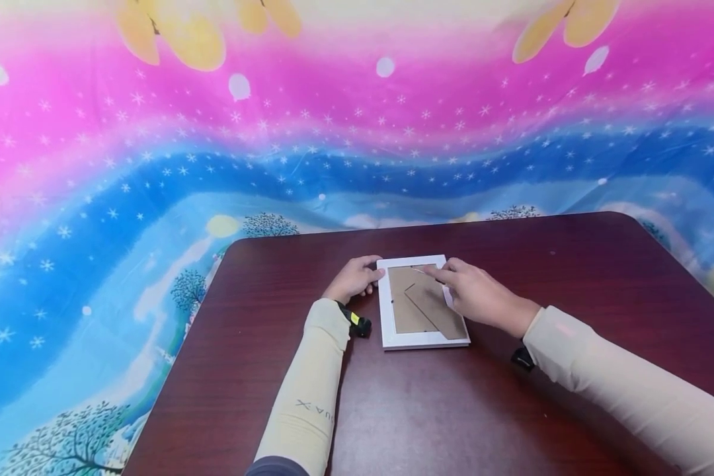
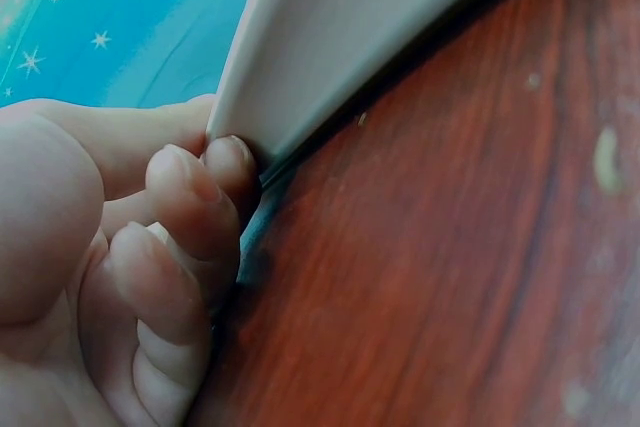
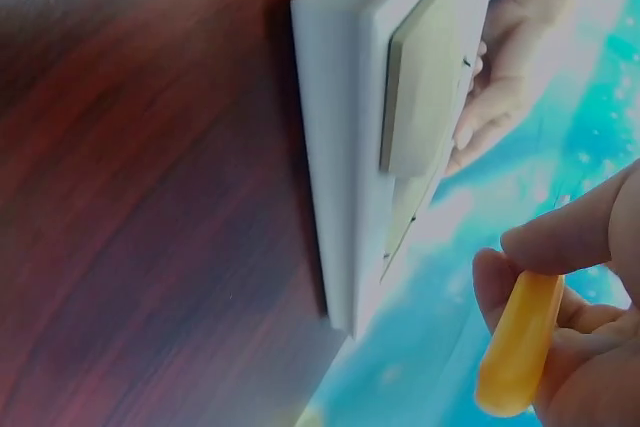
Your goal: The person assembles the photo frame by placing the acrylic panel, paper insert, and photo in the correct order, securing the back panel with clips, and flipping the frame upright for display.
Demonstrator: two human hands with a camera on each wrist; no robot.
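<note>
A white picture frame (image 1: 388, 317) lies back side up on the table, its brown backing board (image 1: 406, 317) and support leg (image 3: 420, 87) showing. Small dark tabs sit along the board's edge. My left hand (image 1: 354, 277) grips the frame's far left corner, thumb on the rim; in the left wrist view, fingers curl against its white side (image 2: 310, 37). My right hand (image 1: 482, 294) is over the frame's far right part. Between its thumb and fingers it pinches a small tool with an orange handle (image 3: 520, 347); a thin pale tip points toward the board's far edge.
The dark red-brown wooden table (image 1: 428, 410) extends around the frame. Behind it hangs a pink and blue cloth (image 1: 357, 145) with snowflakes and trees. Black wrist straps (image 1: 357, 322) sit below both hands.
</note>
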